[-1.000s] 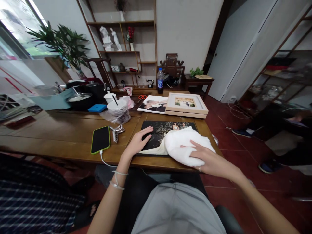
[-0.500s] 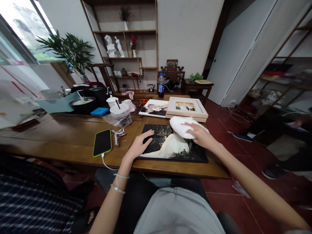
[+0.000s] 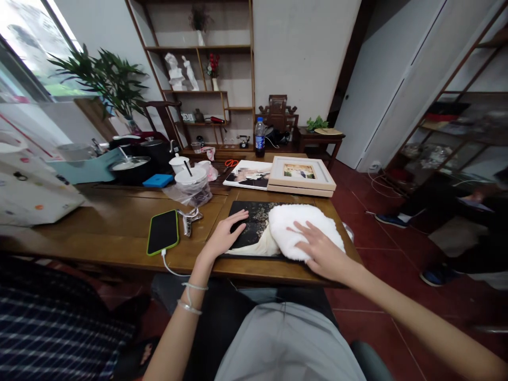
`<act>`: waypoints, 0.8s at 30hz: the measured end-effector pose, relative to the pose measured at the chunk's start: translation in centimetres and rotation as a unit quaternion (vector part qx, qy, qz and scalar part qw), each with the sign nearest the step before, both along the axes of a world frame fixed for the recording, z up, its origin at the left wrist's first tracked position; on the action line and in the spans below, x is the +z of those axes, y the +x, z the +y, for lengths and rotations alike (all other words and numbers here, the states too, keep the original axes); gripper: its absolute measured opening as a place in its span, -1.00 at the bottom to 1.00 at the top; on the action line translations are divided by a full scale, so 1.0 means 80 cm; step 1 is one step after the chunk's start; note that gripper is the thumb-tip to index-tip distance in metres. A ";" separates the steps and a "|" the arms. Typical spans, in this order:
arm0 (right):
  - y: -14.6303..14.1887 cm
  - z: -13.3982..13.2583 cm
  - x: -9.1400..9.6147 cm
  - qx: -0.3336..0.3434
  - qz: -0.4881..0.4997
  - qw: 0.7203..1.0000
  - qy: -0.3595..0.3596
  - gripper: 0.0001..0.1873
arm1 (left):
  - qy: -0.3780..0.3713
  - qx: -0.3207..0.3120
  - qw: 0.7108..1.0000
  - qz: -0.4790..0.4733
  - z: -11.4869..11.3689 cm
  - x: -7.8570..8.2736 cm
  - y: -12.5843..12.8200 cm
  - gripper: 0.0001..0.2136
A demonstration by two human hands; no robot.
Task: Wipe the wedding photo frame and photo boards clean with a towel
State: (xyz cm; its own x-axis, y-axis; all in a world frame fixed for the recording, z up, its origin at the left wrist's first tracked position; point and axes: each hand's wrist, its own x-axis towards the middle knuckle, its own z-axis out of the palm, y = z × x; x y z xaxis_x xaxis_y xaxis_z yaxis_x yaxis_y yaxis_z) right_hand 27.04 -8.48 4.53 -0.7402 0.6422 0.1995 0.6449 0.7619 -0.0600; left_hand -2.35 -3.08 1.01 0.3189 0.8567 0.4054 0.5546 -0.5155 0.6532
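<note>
A dark glossy photo print (image 3: pixel 252 230) lies flat on the wooden table (image 3: pixel 119 222) in front of me. My left hand (image 3: pixel 224 235) rests on its left edge with fingers stretched flat, holding it down. My right hand (image 3: pixel 319 251) presses a white cloth (image 3: pixel 304 230) onto the right part of the print, fingers spread over the cloth. The cloth hides much of the picture.
Behind the print stand a framed photo (image 3: pixel 301 173) and another print (image 3: pixel 248 173). A green-cased phone (image 3: pixel 162 232) on a cable, a metal clip (image 3: pixel 188 218), a bagged cup (image 3: pixel 192 185), pots (image 3: pixel 130 161) and a bottle (image 3: pixel 260 137) occupy the table. Another person's legs (image 3: pixel 448 211) are at the right.
My right hand has drawn the cloth from the print's far edge back toward me, over its right side. The left hand has stayed on the left edge.
</note>
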 end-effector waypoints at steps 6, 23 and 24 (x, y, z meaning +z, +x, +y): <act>-0.009 -0.043 0.009 0.073 -0.002 0.997 -0.038 -0.56 | 0.007 -0.003 1.000 -0.002 0.001 -0.001 -0.001 -0.67; -0.024 0.112 0.002 -0.032 0.010 0.999 0.027 -0.57 | -0.003 -0.011 1.000 0.001 0.002 -0.003 -0.002 -0.67; -0.027 0.100 0.002 -0.021 0.011 0.999 0.023 -0.55 | -0.003 -0.011 1.000 0.000 0.002 -0.003 -0.002 -0.67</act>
